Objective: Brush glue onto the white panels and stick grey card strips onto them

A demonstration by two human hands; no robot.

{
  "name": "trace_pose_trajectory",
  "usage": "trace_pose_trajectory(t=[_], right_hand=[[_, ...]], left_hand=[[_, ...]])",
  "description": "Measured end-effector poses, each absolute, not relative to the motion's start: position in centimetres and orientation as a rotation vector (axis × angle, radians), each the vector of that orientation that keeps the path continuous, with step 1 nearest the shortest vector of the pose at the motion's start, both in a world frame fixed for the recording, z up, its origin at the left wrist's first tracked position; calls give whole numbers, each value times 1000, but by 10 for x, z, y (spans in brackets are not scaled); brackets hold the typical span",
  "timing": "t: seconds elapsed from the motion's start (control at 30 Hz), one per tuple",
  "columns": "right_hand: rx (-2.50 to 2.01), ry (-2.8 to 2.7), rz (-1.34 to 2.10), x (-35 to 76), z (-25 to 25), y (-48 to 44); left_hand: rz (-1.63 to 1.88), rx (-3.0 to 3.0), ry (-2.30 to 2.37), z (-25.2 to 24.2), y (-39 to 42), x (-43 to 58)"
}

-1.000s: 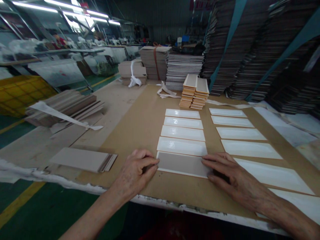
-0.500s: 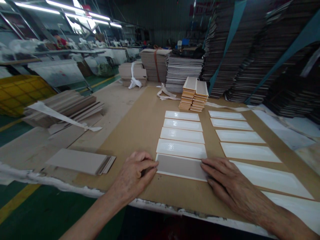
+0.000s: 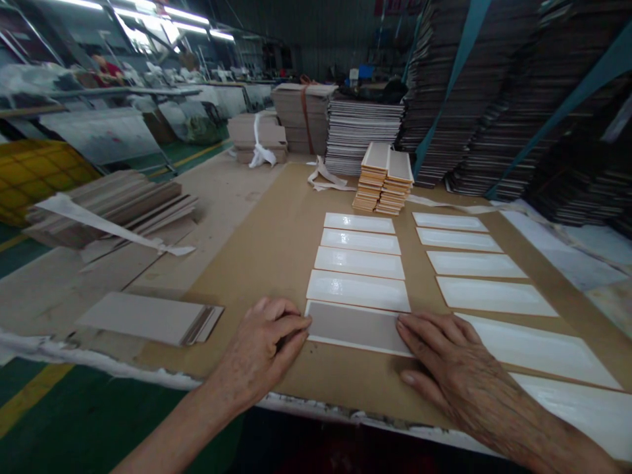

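Observation:
A grey board (image 3: 355, 327) lies on a white panel with a thin pale margin showing round it, close to the table's front edge. My left hand (image 3: 269, 345) touches its left end, thumb and fingers pinched at the corner. At the right end, the fingertips of my right hand (image 3: 449, 359) rest on the board, with the thumb spread away on the brown sheet. Glossy white panels (image 3: 358, 289) lie in a column beyond the board. Another column of white panels (image 3: 494, 296) runs along the right, partly behind my right hand and forearm.
Grey boards (image 3: 148, 316) are stacked at the front left, with a looser pile (image 3: 118, 204) behind. Orange-edged panels (image 3: 382, 178) stand stacked beyond the columns. Tall dark stacks (image 3: 459, 92) rise at the back right. A person (image 3: 106, 69) is far off left.
My right thumb has moved away from the board's edge and spread toward the front. My left hand stays at the left end. The whole view has shifted slightly.

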State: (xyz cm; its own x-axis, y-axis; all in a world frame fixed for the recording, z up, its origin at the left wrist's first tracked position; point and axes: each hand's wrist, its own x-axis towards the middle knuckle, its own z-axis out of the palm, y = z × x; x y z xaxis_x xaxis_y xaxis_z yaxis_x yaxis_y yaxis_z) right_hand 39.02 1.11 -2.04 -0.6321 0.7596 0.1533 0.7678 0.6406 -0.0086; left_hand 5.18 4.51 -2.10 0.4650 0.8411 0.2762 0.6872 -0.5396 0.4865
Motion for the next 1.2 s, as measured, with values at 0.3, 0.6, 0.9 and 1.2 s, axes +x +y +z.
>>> trace_pose_trajectory(t=[0.3,0.6,0.9,1.2], right_hand=[[-1329,-2433,273,407,11,25],[-1300,-2593,8,382,-14,-12],[-1090,-2541,-169,371,-4,-54],[-1380,-2313,-115,375,-27,-51]], left_hand=[[712,2466,1282,-24,47,50],[672,2477,1248,-18,46,48],[585,2464,1175,-11,31,31],[399,2422,1165,8,7,39]])
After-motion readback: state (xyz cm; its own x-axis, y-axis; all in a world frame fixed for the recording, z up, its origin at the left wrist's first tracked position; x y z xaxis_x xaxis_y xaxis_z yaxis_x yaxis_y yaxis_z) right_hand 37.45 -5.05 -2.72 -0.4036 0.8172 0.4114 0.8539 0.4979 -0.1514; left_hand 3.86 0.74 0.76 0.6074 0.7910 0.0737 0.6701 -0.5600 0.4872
